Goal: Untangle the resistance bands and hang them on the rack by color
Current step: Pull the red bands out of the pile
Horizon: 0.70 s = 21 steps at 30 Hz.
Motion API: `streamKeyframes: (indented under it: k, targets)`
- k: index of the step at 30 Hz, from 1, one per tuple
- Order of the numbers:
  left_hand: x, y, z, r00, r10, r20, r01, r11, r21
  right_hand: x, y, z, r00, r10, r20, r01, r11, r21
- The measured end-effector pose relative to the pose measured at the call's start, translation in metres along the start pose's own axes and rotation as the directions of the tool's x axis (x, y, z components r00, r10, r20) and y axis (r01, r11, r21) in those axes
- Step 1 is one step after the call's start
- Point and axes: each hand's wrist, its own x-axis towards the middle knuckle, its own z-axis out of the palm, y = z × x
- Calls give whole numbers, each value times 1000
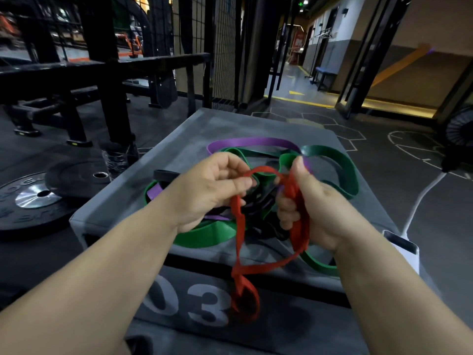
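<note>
Weight plates (38, 196) are seen flat on the floor, beyond the left edge of the surface (194, 129), a grey box marked "03" on its near face.

A tangle of bands is spread over the middle of the surface. A black band (163, 174) lies toward the left edge, partly under the tangle. A purple band (256, 142) arcs along the far side of the heap. A green band (343, 165) is looped widely out toward the right edge, with another fold of it showing near the near edge.

The left hand (212, 185) is raised over the tangle, with the forearm entering from the lower left. Its fingers are curled to the right, and the grip is closed as a pinch on the red band (240, 226).

The red band is held up clear of the heap. A short arc of it bridges the two hands. Its long axis runs from the hands down toward the near edge of the surface. The lower loop hangs past that edge, in front of the "03".

The right hand (314, 211) is held just beside the left, thumb pointing up. Its fingers are wrapped round the right-hand strand of the red band, so the grip is closed on it.
</note>
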Motion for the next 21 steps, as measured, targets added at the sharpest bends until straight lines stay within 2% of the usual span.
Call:
streamKeyframes:
  k: [2,4,7,9,15,21]
  targets:
    - [1,1,-2,999,32,-37,-34,998,-43,-2,6,1,993,25,113,-22,999,-26]
    - [2,2,-3,998,31,-46,-31,999,-15,-5,11,3,973,8,231,-1,999,-32]
    - [1,2,-4,1000,8,-2,-8,997,81,-5,16,3,924,-10,383,34,998,-57]
    - [0,2,-6,999,-32,40,29,998,59,-5,15,4,889,-18,458,57,996,-71]
    - [-1,5,-14,988,-89,124,100,991,-88,-8,13,3,842,64,535,-27,997,-77]
    - [0,0,-10,991,-30,133,40,997,-68,-15,6,2,755,28,655,-15,1000,-25]
